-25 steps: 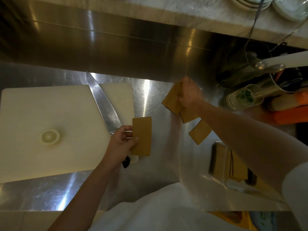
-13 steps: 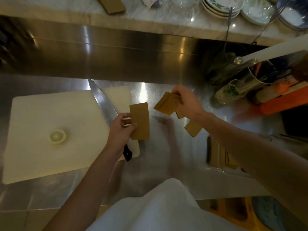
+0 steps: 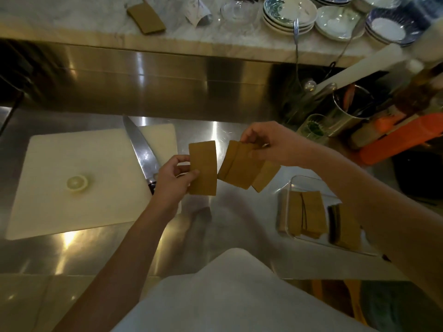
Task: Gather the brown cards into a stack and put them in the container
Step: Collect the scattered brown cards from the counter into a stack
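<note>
My left hand (image 3: 173,178) pinches one brown card (image 3: 203,168) upright above the steel counter. My right hand (image 3: 266,144) grips a fan of brown cards (image 3: 239,167), with a further card (image 3: 265,177) sticking out below and to the right. The two sets almost touch at their edges. A clear container (image 3: 297,182) sits at the right on the counter and holds more brown cards (image 3: 305,214); my right forearm covers part of it. Another stack of brown cards (image 3: 146,18) lies on the marble ledge at the back.
A white cutting board (image 3: 72,164) lies at the left with a large knife (image 3: 141,149) across it and a round slice (image 3: 77,183). Plates and bowls (image 3: 287,13) line the ledge. A utensil pot (image 3: 352,109), a glass (image 3: 314,127) and an orange object (image 3: 402,140) stand at the right.
My right hand has lifted its cards off the counter and come left toward my left hand, which has raised its card. The view has tilted up, showing the ledge.
</note>
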